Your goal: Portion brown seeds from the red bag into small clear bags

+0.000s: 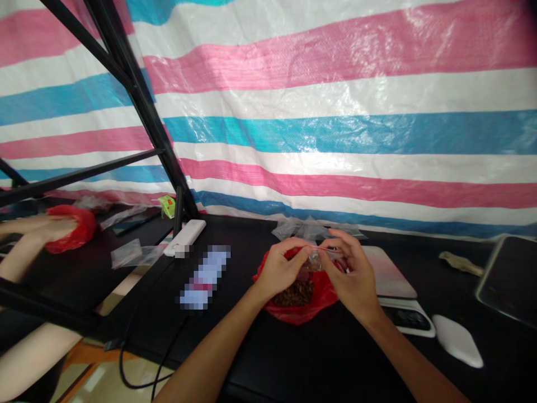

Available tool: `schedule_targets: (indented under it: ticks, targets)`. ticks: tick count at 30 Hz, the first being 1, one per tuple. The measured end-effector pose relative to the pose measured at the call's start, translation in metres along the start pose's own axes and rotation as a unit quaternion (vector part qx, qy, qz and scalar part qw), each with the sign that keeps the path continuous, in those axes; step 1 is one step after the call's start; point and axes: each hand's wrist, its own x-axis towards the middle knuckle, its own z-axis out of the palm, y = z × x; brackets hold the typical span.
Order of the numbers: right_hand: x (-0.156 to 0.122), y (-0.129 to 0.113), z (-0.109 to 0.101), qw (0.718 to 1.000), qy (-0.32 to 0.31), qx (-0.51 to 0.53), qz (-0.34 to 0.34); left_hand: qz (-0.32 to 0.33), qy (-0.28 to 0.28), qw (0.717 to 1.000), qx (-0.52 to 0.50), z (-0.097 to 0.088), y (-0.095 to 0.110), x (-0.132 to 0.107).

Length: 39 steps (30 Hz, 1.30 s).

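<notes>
Above the red plastic bag (300, 314), my left hand (279, 267) and my right hand (352, 274) pinch opposite sides of a small clear plastic bag (314, 261) along its reddish top edge. Both hands are closed, thumbs against fingers. The red bag lies spread on the black table, its mouth wide, with small brown dried pieces (296, 294) heaped inside. What the clear bag contains is hard to make out, and my fingers hide part of it. More clear bags (308, 228) lie just behind the red bag.
To the right are a digital scale (406, 317) with a pale plate (390, 271), a white mouse-like object (458, 340) and a dark tablet-like device (509, 280). Leftward lie a blurred-out phone (205, 278), a white power strip (185, 238) and black cables. Beyond the black frame (146, 123), another person's hand reaches into a red bag (73, 238).
</notes>
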Motion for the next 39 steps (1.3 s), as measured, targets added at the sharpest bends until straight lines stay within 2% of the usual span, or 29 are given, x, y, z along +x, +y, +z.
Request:
schedule_targets:
  ticks: [4, 9, 13, 20, 24, 26, 27, 29, 31, 32, 34, 36, 39]
  targets:
    - [0.002, 0.000, -0.002, 1.000, -0.001, -0.003, -0.004, -0.011, 0.018, 1.000, 0.014, 0.001, 0.001, -0.001]
    - [-0.001, 0.002, 0.000, 1.000, -0.015, 0.018, 0.006, 0.012, 0.040, 0.998, 0.043, -0.001, -0.002, -0.001]
    - [-0.003, 0.002, 0.002, 0.999, -0.031, 0.024, 0.010, -0.004, 0.046, 0.998, 0.053, -0.001, -0.002, -0.001]
    - [-0.003, 0.004, 0.001, 1.000, -0.029, -0.006, 0.005, 0.030, 0.003, 0.997, 0.067, -0.001, -0.001, -0.003]
    - [-0.003, 0.002, 0.000, 0.999, -0.036, 0.001, 0.000, 0.011, 0.002, 0.998, 0.055, 0.001, 0.002, -0.003]
    - [-0.001, 0.000, -0.002, 0.999, -0.029, -0.010, -0.008, -0.017, 0.030, 0.999, 0.009, -0.002, 0.001, 0.001]
    - [0.000, -0.001, -0.003, 1.000, -0.020, -0.016, -0.015, -0.025, 0.064, 0.997, -0.019, -0.005, 0.000, 0.004]
    - [0.002, -0.002, -0.005, 0.999, 0.003, -0.023, -0.028, -0.019, 0.174, 0.983, -0.064, -0.018, -0.004, 0.012]
    - [0.003, -0.001, -0.007, 0.999, 0.018, -0.035, -0.033, -0.017, 0.297, 0.951, -0.082, -0.036, -0.012, 0.021]
    - [0.003, -0.001, -0.008, 0.998, 0.020, -0.044, -0.034, -0.028, 0.344, 0.935, -0.084, -0.045, -0.017, 0.025]
    - [0.004, 0.001, -0.009, 0.996, 0.016, -0.072, -0.043, -0.045, 0.403, 0.912, -0.057, -0.062, -0.029, 0.030]
    - [0.005, 0.002, -0.011, 0.992, 0.012, -0.110, -0.060, -0.066, 0.403, 0.913, -0.013, -0.073, -0.042, 0.031]
    - [0.008, 0.006, -0.013, 0.982, 0.000, -0.165, -0.088, -0.120, 0.344, 0.926, 0.099, -0.078, -0.058, 0.026]
